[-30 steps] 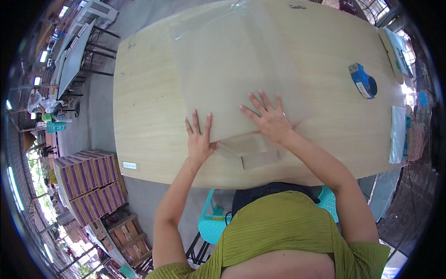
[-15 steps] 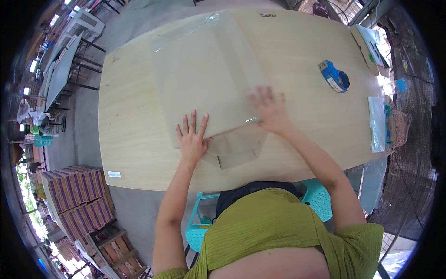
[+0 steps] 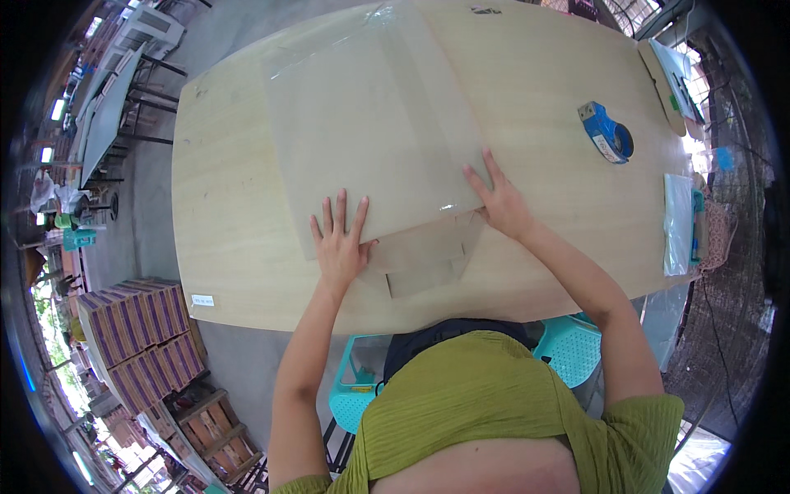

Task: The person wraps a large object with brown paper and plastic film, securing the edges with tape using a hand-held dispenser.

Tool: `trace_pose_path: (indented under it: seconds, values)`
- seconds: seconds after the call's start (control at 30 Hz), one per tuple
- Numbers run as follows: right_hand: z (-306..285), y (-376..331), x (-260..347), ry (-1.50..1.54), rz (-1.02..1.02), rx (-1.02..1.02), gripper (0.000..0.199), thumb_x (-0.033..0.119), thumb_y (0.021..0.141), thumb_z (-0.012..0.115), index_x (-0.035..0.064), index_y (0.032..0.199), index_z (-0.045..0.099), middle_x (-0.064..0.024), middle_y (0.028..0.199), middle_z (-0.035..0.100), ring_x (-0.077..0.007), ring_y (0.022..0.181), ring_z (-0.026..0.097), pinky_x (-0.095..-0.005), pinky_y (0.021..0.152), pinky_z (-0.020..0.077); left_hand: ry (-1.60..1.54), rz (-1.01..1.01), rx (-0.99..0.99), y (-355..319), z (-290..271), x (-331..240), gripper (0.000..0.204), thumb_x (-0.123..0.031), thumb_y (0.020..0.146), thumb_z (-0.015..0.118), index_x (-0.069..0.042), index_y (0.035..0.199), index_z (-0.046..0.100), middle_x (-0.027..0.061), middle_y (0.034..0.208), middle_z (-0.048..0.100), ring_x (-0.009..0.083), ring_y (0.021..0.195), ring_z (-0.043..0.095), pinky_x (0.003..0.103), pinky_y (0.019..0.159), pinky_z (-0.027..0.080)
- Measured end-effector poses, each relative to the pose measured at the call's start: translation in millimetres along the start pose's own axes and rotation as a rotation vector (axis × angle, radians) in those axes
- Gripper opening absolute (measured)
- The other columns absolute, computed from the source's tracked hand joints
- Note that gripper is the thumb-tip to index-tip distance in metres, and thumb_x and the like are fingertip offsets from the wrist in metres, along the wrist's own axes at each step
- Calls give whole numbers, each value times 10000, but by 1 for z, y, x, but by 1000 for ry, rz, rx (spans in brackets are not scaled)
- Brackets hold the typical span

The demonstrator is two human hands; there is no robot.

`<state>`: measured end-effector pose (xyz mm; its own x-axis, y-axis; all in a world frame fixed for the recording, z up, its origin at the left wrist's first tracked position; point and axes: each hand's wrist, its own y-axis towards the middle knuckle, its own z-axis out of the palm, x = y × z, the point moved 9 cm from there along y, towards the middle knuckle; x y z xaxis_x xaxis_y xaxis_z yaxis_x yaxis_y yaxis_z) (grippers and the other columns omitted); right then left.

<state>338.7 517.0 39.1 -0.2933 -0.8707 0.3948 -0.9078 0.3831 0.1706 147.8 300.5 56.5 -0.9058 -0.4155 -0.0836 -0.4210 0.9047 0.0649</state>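
A large clear plastic bag (image 3: pixel 370 132) lies flat on the pale wooden table (image 3: pixel 230 214), with a flat brown cardboard piece (image 3: pixel 428 255) showing at its near edge. My left hand (image 3: pixel 340 243) presses flat on the bag's near left corner, fingers spread. My right hand (image 3: pixel 498 200) rests flat on the bag's near right edge, fingers apart. Neither hand grips anything.
A blue tape dispenser (image 3: pixel 606 133) sits at the table's right. Clear bags (image 3: pixel 679 222) lie at the right edge, and a flat round board (image 3: pixel 662 86) at the far right. Stacked purple cartons (image 3: pixel 136 329) stand on the floor to the left. A turquoise plastic stool (image 3: pixel 568 346) is under me.
Both hands have stayed flat on the bag; my right hand has slid a little to the right along the near edge. The view has shifted as my head moved.
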Motion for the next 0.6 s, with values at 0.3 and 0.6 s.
trace_pose_path:
  seconds: [0.3,0.6]
  values:
    - [3,-9,-1,23,114,43,929,161,766,794,252,1553,309,-275,1603,142,-481,1371,382,-487,989,505,56,12,-28,3,-4,-2,999,-448,684,820,-316,1550,339,107,1629,257,401,1461,293,672,1095,290]
    - [6,22,67,-242,103,212,1056,311,685,859,292,1567,279,-173,1636,171,-399,1502,183,-741,1074,248,41,19,-25,-6,-4,3,954,-470,716,789,-308,1547,348,112,1623,274,404,1452,307,670,1087,296]
